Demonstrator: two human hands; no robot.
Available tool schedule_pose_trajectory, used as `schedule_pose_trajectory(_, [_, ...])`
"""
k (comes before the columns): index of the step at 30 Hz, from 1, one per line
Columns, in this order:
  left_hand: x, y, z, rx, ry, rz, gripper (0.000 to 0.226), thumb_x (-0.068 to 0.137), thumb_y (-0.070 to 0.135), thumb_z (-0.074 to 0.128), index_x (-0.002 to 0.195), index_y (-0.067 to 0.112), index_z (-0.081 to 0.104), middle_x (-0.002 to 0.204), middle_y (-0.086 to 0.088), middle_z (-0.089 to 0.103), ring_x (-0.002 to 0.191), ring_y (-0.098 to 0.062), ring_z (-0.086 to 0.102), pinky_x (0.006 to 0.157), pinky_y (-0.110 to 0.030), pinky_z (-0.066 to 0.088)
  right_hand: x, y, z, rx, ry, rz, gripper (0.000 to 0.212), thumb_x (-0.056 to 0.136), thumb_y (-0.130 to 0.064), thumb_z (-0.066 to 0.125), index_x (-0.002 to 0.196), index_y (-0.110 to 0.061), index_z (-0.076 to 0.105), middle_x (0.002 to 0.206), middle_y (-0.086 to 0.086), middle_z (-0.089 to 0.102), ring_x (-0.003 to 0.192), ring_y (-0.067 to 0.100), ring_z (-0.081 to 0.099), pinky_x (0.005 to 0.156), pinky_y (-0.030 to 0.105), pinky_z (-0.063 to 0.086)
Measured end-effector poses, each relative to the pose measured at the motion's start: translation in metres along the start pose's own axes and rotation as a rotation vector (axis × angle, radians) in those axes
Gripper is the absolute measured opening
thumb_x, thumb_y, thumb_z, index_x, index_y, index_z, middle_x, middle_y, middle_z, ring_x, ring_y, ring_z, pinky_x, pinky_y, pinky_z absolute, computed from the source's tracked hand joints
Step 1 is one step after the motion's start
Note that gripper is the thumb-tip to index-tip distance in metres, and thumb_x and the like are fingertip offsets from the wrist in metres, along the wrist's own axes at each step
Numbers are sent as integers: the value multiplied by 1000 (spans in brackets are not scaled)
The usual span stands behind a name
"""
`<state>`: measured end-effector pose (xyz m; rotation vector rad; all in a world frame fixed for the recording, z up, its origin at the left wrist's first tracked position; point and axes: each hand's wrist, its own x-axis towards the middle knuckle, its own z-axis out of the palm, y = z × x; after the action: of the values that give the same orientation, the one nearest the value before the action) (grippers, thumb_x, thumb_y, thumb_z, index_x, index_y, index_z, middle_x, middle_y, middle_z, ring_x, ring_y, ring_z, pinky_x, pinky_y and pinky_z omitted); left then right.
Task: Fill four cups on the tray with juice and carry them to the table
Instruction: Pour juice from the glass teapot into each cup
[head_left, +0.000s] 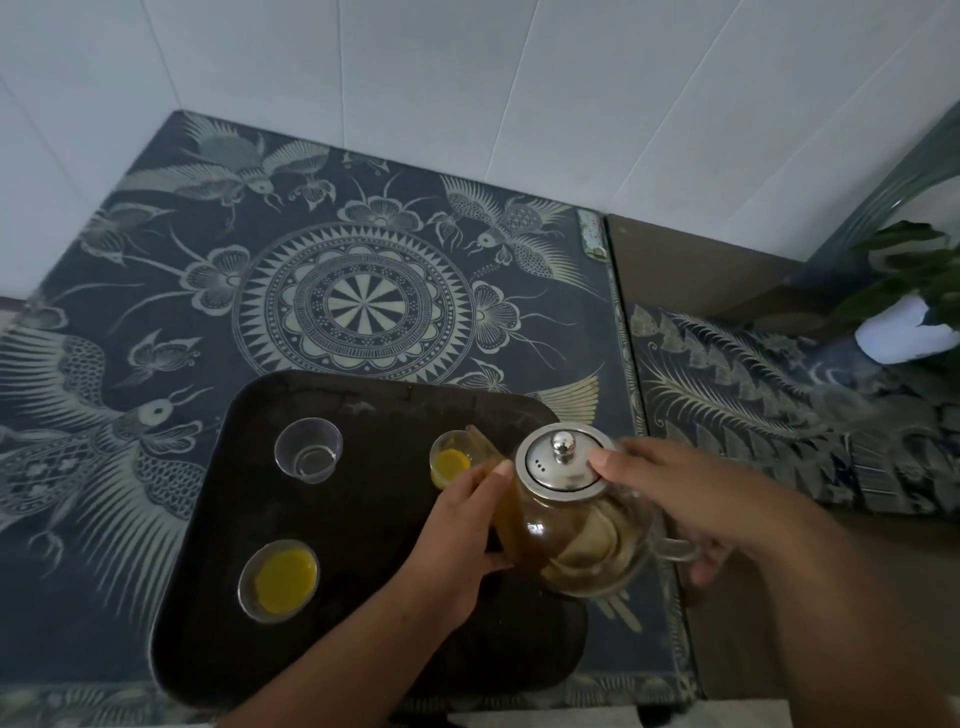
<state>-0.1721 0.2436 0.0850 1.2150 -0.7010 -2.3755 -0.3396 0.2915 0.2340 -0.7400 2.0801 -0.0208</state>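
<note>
Teapot tipped in your right hand, fingers round handle, left hand bracing – far-right cup filling, near cup done, far-left cup empty, fourth unseen

Fourth cup hidden behind hands

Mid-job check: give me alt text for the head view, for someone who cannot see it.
Both hands tip a glass teapot, spout over a partly filled cup at the far right of a dark tray; the right hand holds the handle, thumb on the metal lid, and the left hand steadies its body. A near-left cup holds orange juice; a far-left cup is empty.
</note>
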Motion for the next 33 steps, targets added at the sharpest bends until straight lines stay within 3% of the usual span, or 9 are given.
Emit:
schedule_pose_trajectory(3, [-14, 0, 4, 44, 18, 71, 25, 104, 30, 59, 127, 23, 66, 122, -7, 76, 111, -24, 73, 92, -53, 61, -9, 7, 0, -1, 25, -86, 58, 84, -76, 49, 133, -44, 52, 114, -11, 59, 91, 25, 65, 58, 40, 63])
schedule_pose_trajectory(8, [-40, -3, 8, 69, 80, 175, 23, 105, 28, 57, 123, 17, 67, 105, -6, 81, 91, -22, 79, 63, -37, 62, -22, 13, 6, 11, 25, -190, 57, 88, -73, 50, 136, -43, 51, 103, -20, 53, 88, 21, 63, 52, 31, 57])
schedule_pose_trajectory(10, [-49, -5, 6, 77, 133, 197, 28, 103, 33, 59, 125, 18, 67, 112, -12, 79, 98, -28, 78, 69, -43, 63, -26, 14, 9, -13, 18, -226, 60, 88, -73, 48, 140, -43, 48, 109, -14, 54, 87, 20, 62, 52, 29, 57])
schedule_pose_trajectory(13, [-61, -7, -2, 101, 172, 224, 32, 101, 35, 62, 128, 20, 66, 121, -12, 76, 111, -34, 73, 91, -58, 60, -30, 12, 14, -49, 3, -279, 67, 88, -73, 47, 144, -37, 45, 124, -5, 53, 87, 20, 62, 54, 32, 59])
schedule_pose_trajectory(16, [-72, -4, -8, 119, 187, 259, 29, 103, 31, 61, 128, 19, 65, 116, -9, 78, 109, -31, 75, 92, -54, 60, -34, 8, 20, -55, -2, -323, 70, 88, -73, 47, 146, -33, 43, 125, -4, 51, 88, 19, 61, 55, 34, 61])
schedule_pose_trajectory(20, [-78, 2, -22, 97, 194, 271, 33, 102, 37, 59, 126, 18, 69, 118, -11, 78, 113, -33, 72, 99, -61, 56, -33, -2, 32, -49, 2, -361, 75, 86, -77, 48, 147, -33, 41, 134, -5, 52, 93, 21, 63, 54, 36, 62])
schedule_pose_trajectory(25, [-73, 15, -47, 94, 156, 281, 33, 100, 37, 59, 124, 18, 70, 117, -10, 78, 110, -30, 74, 89, -54, 60, -28, -25, 46, -35, 0, -336, 76, 84, -78, 49, 147, -36, 41, 135, -4, 55, 95, 22, 64, 53, 36, 62])
schedule_pose_trajectory(28, [-68, 27, -67, 86, 118, 259, 41, 90, 42, 63, 123, 19, 72, 116, -9, 79, 110, -29, 74, 83, -50, 59, -23, -44, 58, -24, 19, -284, 85, 83, -79, 49, 153, -33, 33, 149, 0, 45, 100, 23, 62, 54, 36, 62])
schedule_pose_trajectory(33, [-57, 53, -99, 87, 81, 173, 28, 102, 33, 56, 119, 19, 73, 115, -10, 79, 110, -31, 73, 81, -47, 60, -17, -76, 81, 54, 23, -186, 92, 84, -77, 50, 159, -35, 18, 162, 1, 28, 113, 28, 58, 51, 31, 59])
